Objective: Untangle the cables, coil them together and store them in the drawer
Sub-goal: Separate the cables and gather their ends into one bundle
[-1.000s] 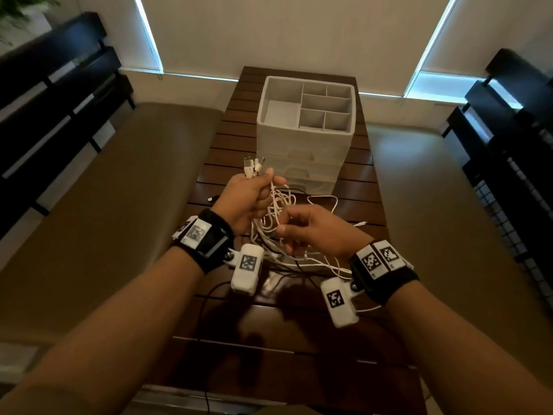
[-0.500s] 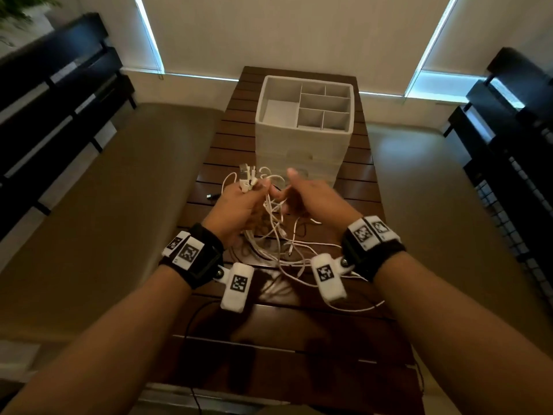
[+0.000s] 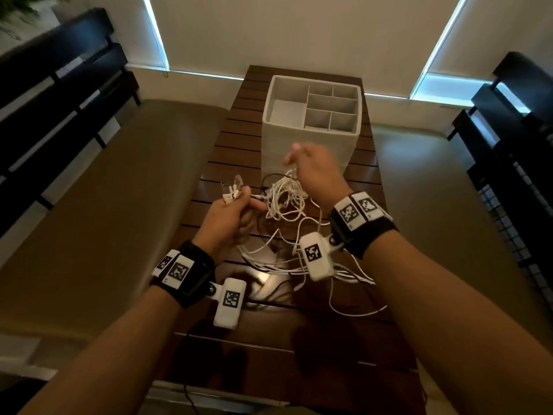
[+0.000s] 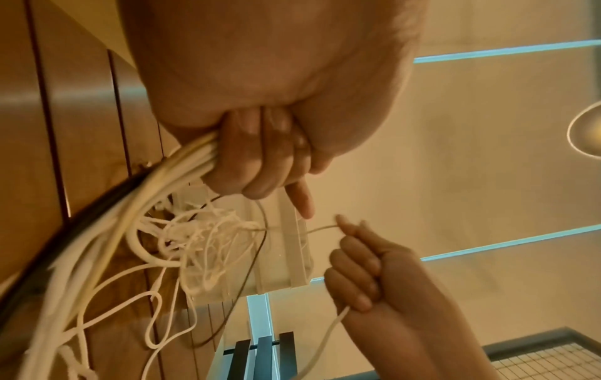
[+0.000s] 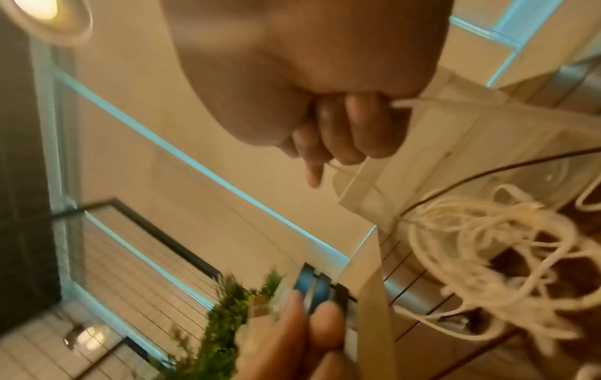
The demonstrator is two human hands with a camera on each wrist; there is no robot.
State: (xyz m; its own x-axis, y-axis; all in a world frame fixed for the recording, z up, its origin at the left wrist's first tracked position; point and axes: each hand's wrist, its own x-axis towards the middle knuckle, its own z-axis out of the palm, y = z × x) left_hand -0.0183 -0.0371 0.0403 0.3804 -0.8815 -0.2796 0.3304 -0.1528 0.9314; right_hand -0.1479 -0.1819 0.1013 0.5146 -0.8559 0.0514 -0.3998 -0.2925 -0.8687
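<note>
A tangle of white cables (image 3: 285,196) hangs between my hands above the slatted wooden table (image 3: 239,139); looser loops trail onto the table toward me. My left hand (image 3: 230,217) grips a bundle of cable ends, its fingers (image 4: 260,159) curled round them and the plugs (image 3: 232,190) sticking up from the fist. My right hand (image 3: 314,172) is raised in front of the white drawer unit (image 3: 311,145), fingers (image 5: 344,133) curled round one thin white strand (image 4: 320,228) pulled out of the tangle. A thin dark cable (image 4: 250,270) runs through the knot.
The drawer unit's top tray (image 3: 284,109) has several open compartments. Cushioned benches (image 3: 104,190) flank the table on both sides, with dark slatted backs (image 3: 59,85). A black wire (image 3: 191,396) hangs over the table's near edge.
My right hand has risen and drawn away toward the drawer unit, pulling a strand out. My left hand has shifted left and lower with the plug ends. The tangle is stretched wider.
</note>
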